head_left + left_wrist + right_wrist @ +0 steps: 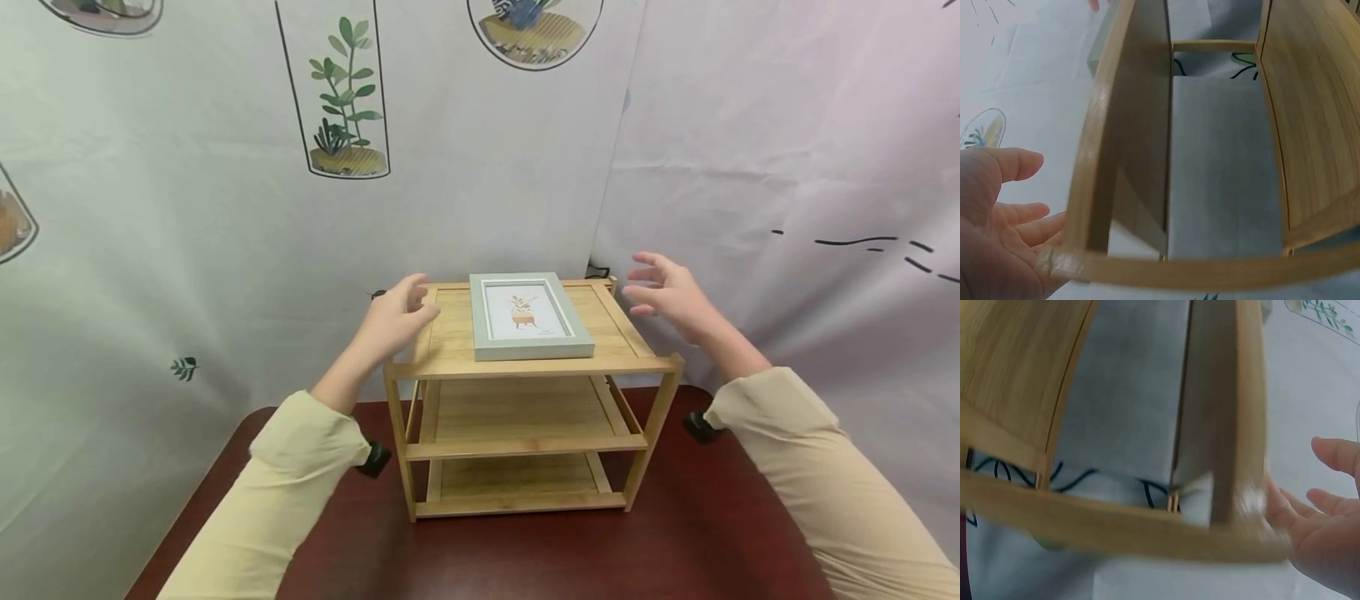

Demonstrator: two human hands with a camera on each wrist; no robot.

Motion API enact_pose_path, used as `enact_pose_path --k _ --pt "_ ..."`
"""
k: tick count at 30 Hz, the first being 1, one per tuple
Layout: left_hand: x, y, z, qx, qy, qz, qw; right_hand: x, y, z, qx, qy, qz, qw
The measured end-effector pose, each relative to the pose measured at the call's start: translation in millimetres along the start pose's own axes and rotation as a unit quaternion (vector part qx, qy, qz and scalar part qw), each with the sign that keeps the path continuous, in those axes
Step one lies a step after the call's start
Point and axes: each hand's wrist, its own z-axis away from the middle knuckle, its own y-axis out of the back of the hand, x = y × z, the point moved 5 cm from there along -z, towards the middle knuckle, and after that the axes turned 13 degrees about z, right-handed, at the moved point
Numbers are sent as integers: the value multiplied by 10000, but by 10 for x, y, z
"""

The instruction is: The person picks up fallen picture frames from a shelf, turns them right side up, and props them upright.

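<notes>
A light wooden three-tier shelf (611, 329) stands upright in the middle. On its top board lies a picture frame (525, 312), pale grey-green, with a plant drawing facing up. My left hand (396, 317) hovers by the shelf's top left edge, thumb and fingers apart; whether it touches the wood I cannot tell. Beyond the top right edge is my right hand (671, 296), raised, its fingers loosely bent and holding nothing. In the left wrist view the left hand (1007, 219) is beside a shelf corner. The right wrist view has the right hand (1325, 519) beside the opposite corner.
The shelf rests on a dark red table (540, 558). Close behind hangs a pale cloth (487, 200) printed with plants in glass jars. A small dark object (597, 271) shows behind the shelf's back right corner. Dark devices sit at both wrists, below the cream sleeves (300, 467).
</notes>
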Motion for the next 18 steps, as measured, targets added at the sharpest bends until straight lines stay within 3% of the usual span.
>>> enact_pose_path --k 11,18 --pt "-10 -287 -174 -254 210 94 9994 -6 -367 -195 -617 -474 -639 9949" --pt "-58 -399 -251 -347 540 181 9978 -9 -520 -300 -784 -667 -588 9929"
